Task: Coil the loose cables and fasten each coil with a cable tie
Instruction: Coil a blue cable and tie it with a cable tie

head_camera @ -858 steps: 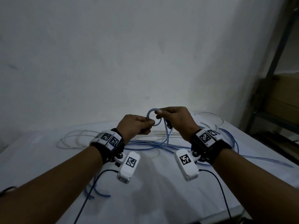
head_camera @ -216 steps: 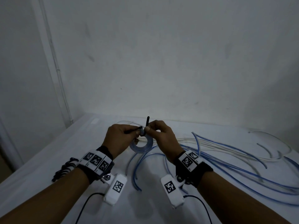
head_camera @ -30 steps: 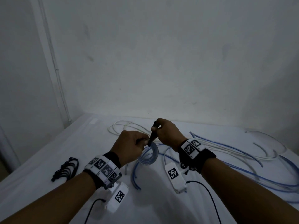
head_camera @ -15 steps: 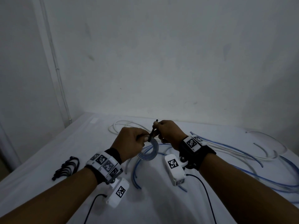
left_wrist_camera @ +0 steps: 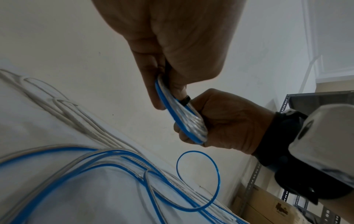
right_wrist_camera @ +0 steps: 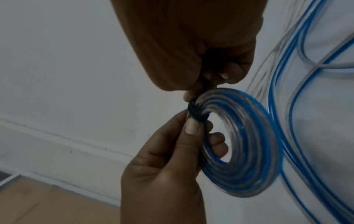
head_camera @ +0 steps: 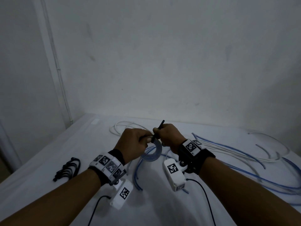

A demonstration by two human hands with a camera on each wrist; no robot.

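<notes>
Tie tail [head_camera: 161, 126] now higher, apparently pinched by right-hand fingers [head_camera: 157, 133].

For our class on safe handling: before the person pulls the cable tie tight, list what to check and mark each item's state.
1. Left hand grips the coil: ok.
2. Right hand pinches the cable tie tail: ok.
3. Tie wraps all the turns: ok.
4. Tie locked in its head: cannot tell.
5. Coil held clear of the loose cables: ok.
6. Spare ties on the table: ok.
</notes>
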